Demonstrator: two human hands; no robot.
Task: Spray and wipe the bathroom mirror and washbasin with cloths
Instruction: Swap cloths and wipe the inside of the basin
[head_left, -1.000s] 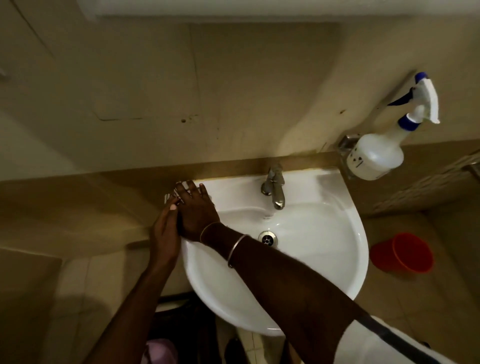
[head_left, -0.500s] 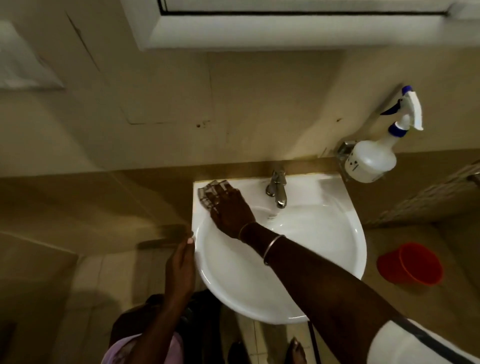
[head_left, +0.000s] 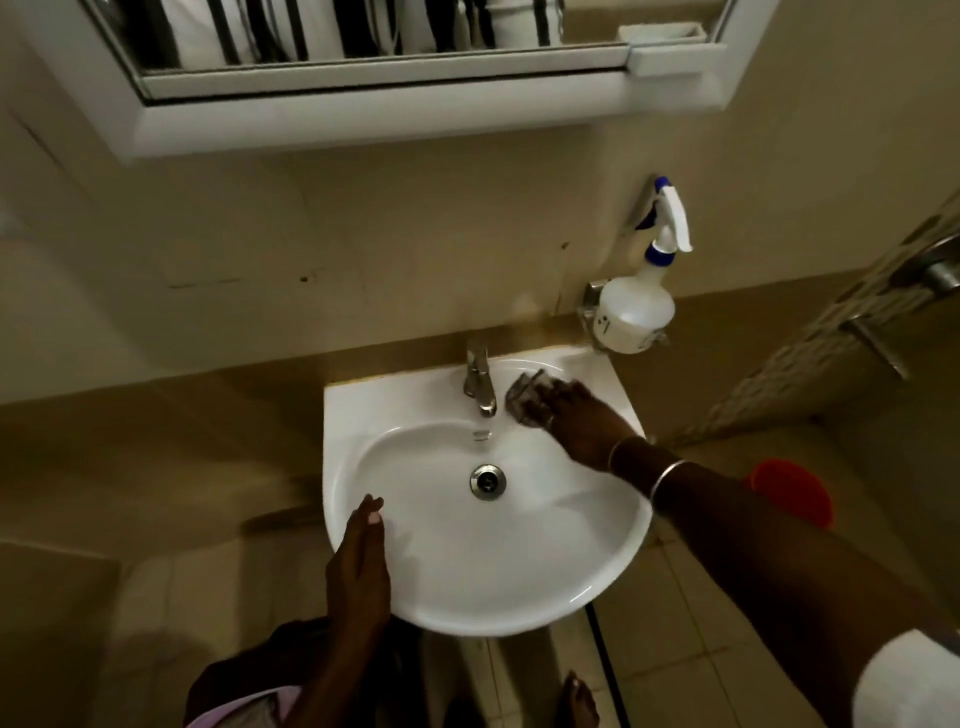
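Note:
A white washbasin hangs on the wall under a white-framed mirror. My right hand lies flat on a dark checked cloth and presses it onto the basin's back ledge, just right of the chrome tap. My left hand rests with straight fingers on the basin's front left rim and holds nothing. A white spray bottle with a blue and white trigger sits in a wall holder to the right of the basin, apart from both hands.
The drain sits in the middle of the bowl. A red bucket stands on the tiled floor to the right, behind my right forearm. A chrome fitting juts from the right wall. My foot is below the basin.
My right hand has slid the cloth from the basin's back left corner to the right of the tap. My left hand has dropped to the front left rim. The view has tilted up to the mirror.

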